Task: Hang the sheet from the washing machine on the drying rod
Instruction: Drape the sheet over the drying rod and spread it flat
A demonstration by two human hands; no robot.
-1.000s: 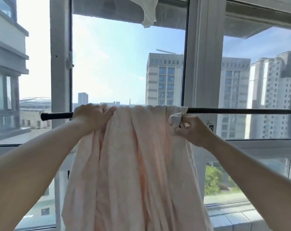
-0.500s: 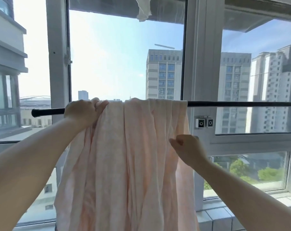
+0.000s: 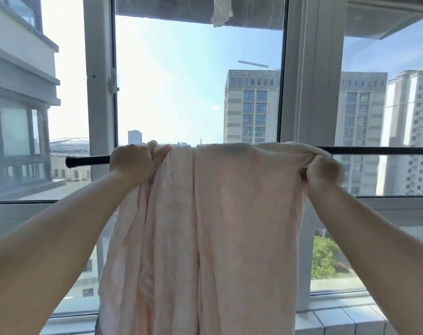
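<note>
A pale pink sheet point(image 3: 220, 213) hangs draped over a black rod point(image 3: 375, 150) that runs level across the window. The cloth is bunched into long folds and falls straight down past the bottom of view, so its lower edge cannot be seen.

The left hand point(image 3: 135, 163) sits at the sheet's left edge, right on the rod, its fingers point(image 3: 160, 151) curled over the top and gripping a gather of cloth. To its left a short bare stretch of rod runs out to the capped end point(image 3: 71, 162), which stands in front of the white window frame point(image 3: 99, 93).

The right hand point(image 3: 324, 174) is at the sheet's right edge, just below the rod, closed into a fist around a bunched corner of cloth; the fabric is drawn taut over the rod from there. Its fingertips are tucked into the fabric and hidden. Beyond this hand the rod runs bare all the way to the right edge of view, leaving plenty of room on that side.

A tiled sill point(image 3: 338, 320) lies below on the right, near the sheet's hanging side. Up top, a scrap of white cloth point(image 3: 221, 10) dangles well clear of the rod. Tall buildings point(image 3: 251, 105) stand outside the glass.
</note>
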